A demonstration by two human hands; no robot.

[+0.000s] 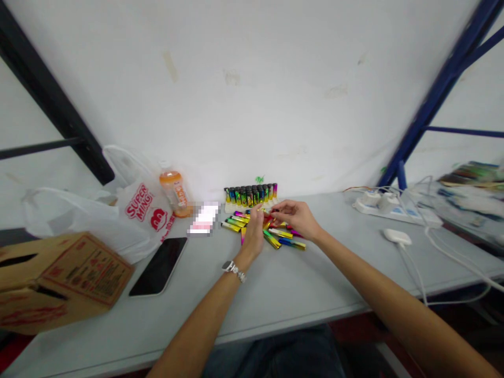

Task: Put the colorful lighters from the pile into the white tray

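Note:
My left hand (253,234), with a watch (232,269) at its wrist, is over a pile of loose shiny lighters (271,240) in gold, green, blue, red and purple. Its fingers are closed, and their tips meet those of my right hand (298,216). That hand pinches with thumb and forefinger. A bit of red shows between the two hands, but I cannot make out what they hold. Just behind them, several black-topped lighters (250,196) stand upright in rows in a pale tray (231,209) by the wall.
On the left are a cardboard box (84,270), a white plastic bag (129,220), an orange drink bottle (176,194), a dark phone (159,268) and a blurred pale rectangle (203,218). A power strip (397,210), a white charger (397,237) and cables lie on the right.

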